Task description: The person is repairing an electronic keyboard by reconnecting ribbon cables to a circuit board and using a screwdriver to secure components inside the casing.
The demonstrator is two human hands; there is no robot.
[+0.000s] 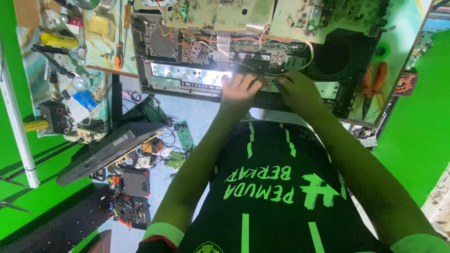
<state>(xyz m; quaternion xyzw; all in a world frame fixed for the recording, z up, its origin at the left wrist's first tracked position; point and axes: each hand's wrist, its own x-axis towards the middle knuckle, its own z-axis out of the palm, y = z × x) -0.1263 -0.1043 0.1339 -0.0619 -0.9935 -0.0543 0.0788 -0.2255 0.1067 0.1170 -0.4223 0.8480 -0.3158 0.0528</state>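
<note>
An opened electronic device chassis [187,77] lies in front of me, with bare circuit boards [220,14], wires and a shiny metal rail along its near edge. My left hand [239,89] rests on that rail with its fingers spread, under a bright glare. My right hand [300,91] sits just beside it, fingers curled over the dark front edge of the chassis. Both forearms reach up from my black and green shirt [276,187]. What lies under my palms is hidden.
A bench at the left holds an orange-handled screwdriver [119,51], a round lamp [80,83] and a multimeter [54,115]. A black keyboard [108,147] leans below it. Green circuit boards [183,133], a black case [136,182] and coiled cables [124,208] lie on the floor.
</note>
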